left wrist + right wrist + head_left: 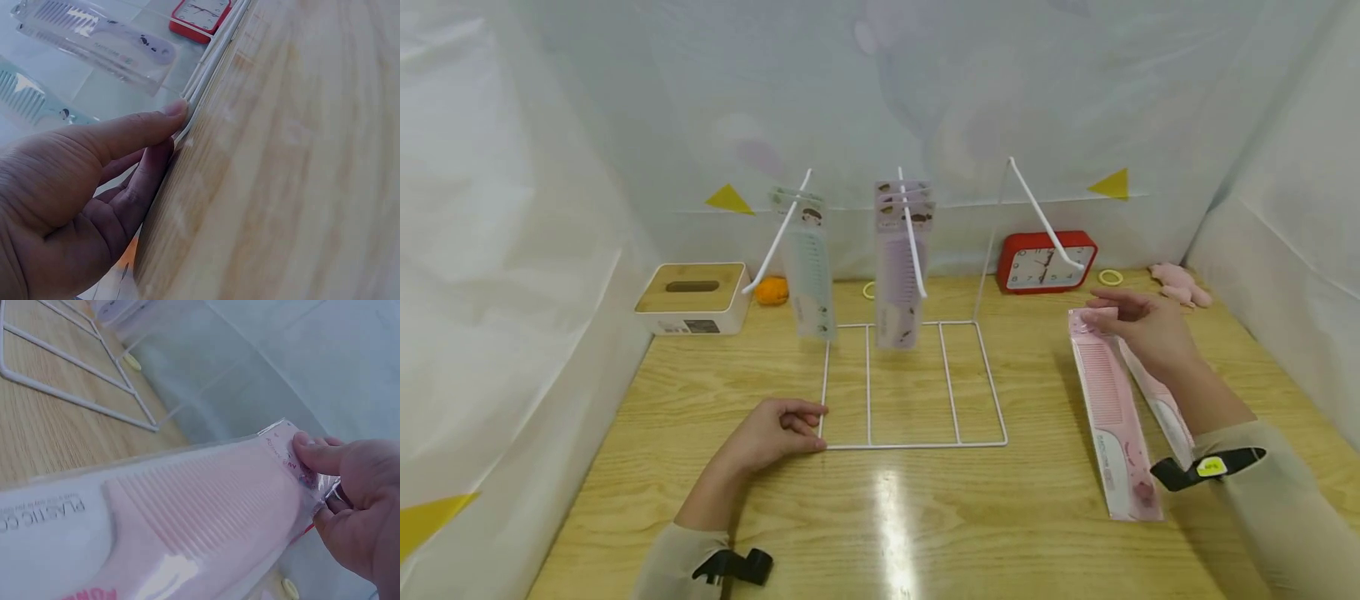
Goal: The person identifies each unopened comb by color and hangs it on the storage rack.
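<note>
Pink comb packet (1108,400): a pink comb sealed in clear plastic, laid lengthwise on the table (925,533) at about 3 o'clock of the wire display rack (913,383); its far top edge is pinched by the right hand (1138,325), thumb above and fingers beneath, as is shown close in the right wrist view (206,519). A second pink packet (1165,404) is partly covered beneath it and the forearm. The pinch is taken on thin slippery film only, so a slip or a tear at the hang-hole end is judged possible, and the lower packet could be dragged along. The rack's near left base corner is held down by the left hand (778,429), the fingers closed about the wire (187,122); were that hold eased, the light frame could be tipped or shifted. Three slanted white hooks are carried: the left bears a green comb packet (808,275), the middle purple comb packets (901,267), the right hook (1045,221) none. Its raised tip and the hanging purple packets lie nearest any approach. At 12 o'clock, well apart: red clock (1047,261), yellow ring (1110,277), pink toy (1180,285); at 10 o'clock, tissue box (692,297) and an orange object (771,290).
</note>
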`<control>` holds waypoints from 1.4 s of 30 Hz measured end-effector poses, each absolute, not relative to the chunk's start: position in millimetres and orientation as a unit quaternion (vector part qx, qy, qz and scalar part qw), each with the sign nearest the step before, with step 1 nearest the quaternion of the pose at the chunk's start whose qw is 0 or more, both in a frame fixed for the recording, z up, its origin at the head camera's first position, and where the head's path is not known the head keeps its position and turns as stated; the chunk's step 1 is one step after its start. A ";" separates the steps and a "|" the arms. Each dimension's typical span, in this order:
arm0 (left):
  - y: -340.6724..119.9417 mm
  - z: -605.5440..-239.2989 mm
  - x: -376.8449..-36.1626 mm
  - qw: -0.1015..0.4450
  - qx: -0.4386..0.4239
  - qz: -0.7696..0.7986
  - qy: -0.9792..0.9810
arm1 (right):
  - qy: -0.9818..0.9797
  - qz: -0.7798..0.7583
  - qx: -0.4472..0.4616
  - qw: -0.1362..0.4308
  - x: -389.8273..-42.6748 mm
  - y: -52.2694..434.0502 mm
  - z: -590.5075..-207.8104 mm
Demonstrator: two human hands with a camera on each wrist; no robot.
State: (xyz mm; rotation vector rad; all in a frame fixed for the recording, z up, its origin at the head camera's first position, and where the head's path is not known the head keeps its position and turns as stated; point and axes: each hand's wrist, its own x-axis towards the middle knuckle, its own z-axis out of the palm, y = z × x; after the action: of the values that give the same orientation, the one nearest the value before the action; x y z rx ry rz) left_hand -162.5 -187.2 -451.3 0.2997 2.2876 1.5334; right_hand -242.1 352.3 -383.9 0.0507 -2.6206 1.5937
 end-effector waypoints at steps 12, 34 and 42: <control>-186.5 -449.0 -162.0 0.183 0.103 0.539 0.816 | -0.644 0.756 0.116 0.012 -197.9 326.6 -339.2; -188.1 -450.6 -164.1 0.181 0.108 0.541 0.814 | -0.502 0.794 0.317 0.131 -144.7 263.6 -267.9; -188.7 -452.2 -163.8 0.178 0.111 0.536 0.818 | -0.554 0.775 0.249 0.178 -143.7 244.7 -247.7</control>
State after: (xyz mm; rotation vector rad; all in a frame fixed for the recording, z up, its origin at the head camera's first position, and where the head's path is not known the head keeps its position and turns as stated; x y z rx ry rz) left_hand -163.8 -188.7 -452.2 0.3137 2.3138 1.5172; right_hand -143.7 244.7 -247.7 0.7037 -1.5667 2.1913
